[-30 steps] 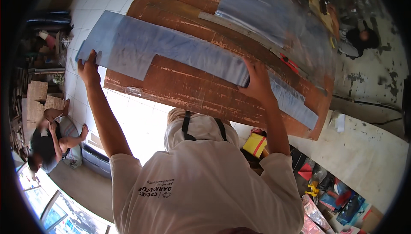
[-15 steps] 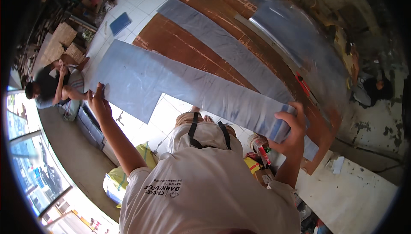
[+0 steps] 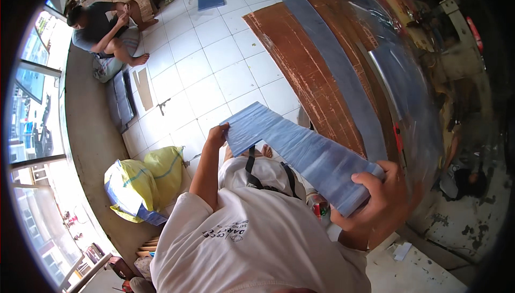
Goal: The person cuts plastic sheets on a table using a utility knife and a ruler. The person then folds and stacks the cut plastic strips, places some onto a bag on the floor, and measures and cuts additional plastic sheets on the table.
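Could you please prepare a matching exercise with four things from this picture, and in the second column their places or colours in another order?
1. L-shaped plastic sheet
2. Bulging sack
3. Long grey-blue strip
4. Flat blue rectangular piece

A. on the white tiled floor
B. between left hand and right hand
C. mostly yellow
D. on the brown board

Pairs: 1-B, 2-C, 3-D, 4-A

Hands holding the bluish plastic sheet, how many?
2: bare left hand at the left end of the bluish L-shaped plastic sheet, bare right hand at its right.
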`<state>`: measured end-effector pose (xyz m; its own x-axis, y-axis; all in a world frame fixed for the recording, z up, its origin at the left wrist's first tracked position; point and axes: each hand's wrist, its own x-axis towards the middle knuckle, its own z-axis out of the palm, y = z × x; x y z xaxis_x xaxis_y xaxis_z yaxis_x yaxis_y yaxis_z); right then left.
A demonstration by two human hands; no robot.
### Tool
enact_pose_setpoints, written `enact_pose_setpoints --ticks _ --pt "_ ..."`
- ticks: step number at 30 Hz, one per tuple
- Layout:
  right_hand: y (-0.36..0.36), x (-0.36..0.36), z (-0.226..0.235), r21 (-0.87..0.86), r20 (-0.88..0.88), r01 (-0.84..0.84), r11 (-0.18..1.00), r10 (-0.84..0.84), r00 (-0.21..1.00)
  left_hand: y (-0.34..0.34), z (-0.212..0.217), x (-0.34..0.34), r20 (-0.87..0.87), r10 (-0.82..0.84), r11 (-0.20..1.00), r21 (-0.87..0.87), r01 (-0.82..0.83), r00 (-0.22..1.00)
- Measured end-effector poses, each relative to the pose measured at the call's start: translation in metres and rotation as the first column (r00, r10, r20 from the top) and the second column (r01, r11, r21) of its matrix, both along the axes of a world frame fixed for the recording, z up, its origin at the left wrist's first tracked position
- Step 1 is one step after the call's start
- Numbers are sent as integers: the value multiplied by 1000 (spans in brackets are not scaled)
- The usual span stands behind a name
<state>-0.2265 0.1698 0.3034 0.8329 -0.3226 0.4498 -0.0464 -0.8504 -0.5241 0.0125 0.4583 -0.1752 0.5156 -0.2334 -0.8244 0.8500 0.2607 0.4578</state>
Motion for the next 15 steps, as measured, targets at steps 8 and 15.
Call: enact_pose_setpoints --ticks 8,15 --pt "84 105 -14 9 24 -148 989 148 989 24 -6 -11 -132 -473 770 419 482 871" --pt "164 210 -5 74 47 -197 978 194 980 52 186 22 745 -160 958 276 -81 647"
